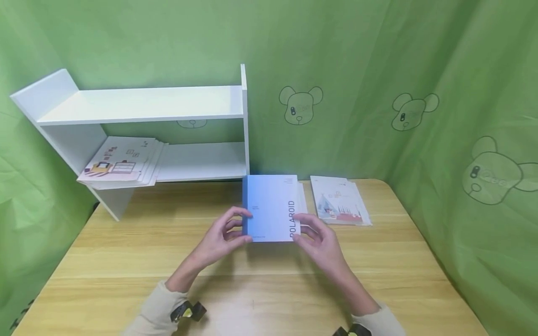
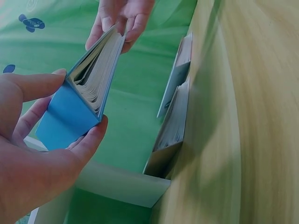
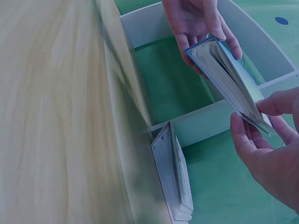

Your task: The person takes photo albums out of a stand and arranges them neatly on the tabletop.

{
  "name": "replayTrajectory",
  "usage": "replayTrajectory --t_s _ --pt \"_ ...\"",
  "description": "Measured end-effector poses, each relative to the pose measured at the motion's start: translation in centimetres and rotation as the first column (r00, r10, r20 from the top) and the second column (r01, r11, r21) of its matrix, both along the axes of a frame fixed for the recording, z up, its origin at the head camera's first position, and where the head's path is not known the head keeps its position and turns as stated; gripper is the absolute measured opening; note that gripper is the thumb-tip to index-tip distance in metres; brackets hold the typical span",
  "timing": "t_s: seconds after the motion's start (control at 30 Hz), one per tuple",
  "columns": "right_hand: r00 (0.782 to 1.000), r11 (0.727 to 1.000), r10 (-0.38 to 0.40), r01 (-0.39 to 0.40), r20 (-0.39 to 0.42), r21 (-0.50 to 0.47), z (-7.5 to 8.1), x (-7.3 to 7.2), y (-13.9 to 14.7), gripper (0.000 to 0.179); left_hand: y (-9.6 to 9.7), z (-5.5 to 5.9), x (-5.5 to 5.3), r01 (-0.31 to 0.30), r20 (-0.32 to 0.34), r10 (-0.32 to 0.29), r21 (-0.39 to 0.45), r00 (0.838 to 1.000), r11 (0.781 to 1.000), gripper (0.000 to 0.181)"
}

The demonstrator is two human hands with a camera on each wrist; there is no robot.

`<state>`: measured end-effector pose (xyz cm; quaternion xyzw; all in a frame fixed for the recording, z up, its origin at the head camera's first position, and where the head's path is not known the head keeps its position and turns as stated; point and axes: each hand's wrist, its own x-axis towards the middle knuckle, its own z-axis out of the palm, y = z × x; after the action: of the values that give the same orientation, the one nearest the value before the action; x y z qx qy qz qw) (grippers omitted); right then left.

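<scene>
A blue photo album (image 1: 271,205) marked POLAROID is held up between both hands above the table. My left hand (image 1: 220,235) grips its spine side, thumb and fingers on opposite covers, as the left wrist view shows. At the other side my right hand (image 1: 319,240) pinches the open-edge corner. The album's thick pages (image 2: 100,70) fan slightly between the covers. Behind it, mostly hidden in the head view, a white-edged album (image 1: 303,200) lies on the table. To its right lies another album (image 1: 338,200) with a tent picture on its cover.
A white two-tier shelf (image 1: 143,105) stands at the back left. Several pale illustrated albums (image 1: 122,161) are stacked at the left of its lower board. The wooden table (image 1: 269,289) extends toward the person, and a green curtain (image 1: 349,60) hangs behind and at the right.
</scene>
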<state>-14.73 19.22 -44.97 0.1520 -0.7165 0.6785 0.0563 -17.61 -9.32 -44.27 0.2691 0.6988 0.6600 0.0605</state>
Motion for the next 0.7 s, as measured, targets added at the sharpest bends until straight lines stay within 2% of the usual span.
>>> replayTrajectory --t_s 0.47,0.7 --pt "0.999 0.999 -0.024 0.023 0.022 0.044 -0.3 0.3 1.3 0.046 1.2 -0.7 0.0 0.003 0.018 -0.004 0.021 1.0 1.0 0.047" --pt "1.0 0.999 -0.01 0.01 0.011 0.039 -0.7 0.3 1.7 0.047 1.7 -1.1 0.1 0.002 0.041 -0.003 0.026 0.999 1.0 0.047"
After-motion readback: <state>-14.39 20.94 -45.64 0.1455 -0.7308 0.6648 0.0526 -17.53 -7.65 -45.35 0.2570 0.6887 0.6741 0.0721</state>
